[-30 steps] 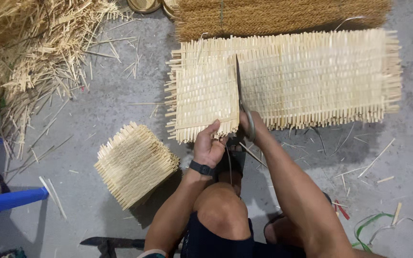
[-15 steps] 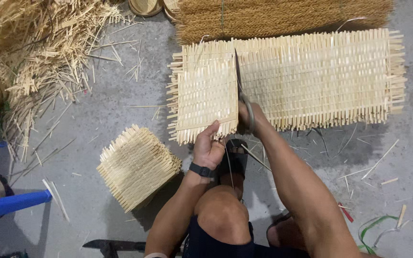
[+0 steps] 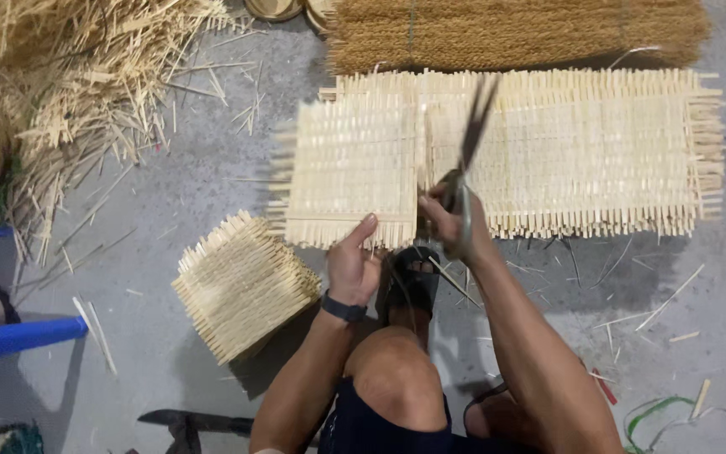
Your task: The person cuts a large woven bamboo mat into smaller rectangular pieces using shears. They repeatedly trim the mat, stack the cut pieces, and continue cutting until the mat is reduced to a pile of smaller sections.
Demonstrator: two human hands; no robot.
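Currently the long woven bamboo mat (image 3: 565, 151) lies flat on the grey concrete floor (image 3: 178, 210), split by a cut line with the left section (image 3: 350, 172) nearly separated; loose bamboo strips (image 3: 69, 92) are heaped at far left, and a stack of cut woven squares (image 3: 241, 286) sits near the left knee. Left hand (image 3: 353, 265) pinches the near edge of the left section, thumb on top. Right hand (image 3: 451, 220) is closed around the scissors (image 3: 468, 155), blades open over the cut line.
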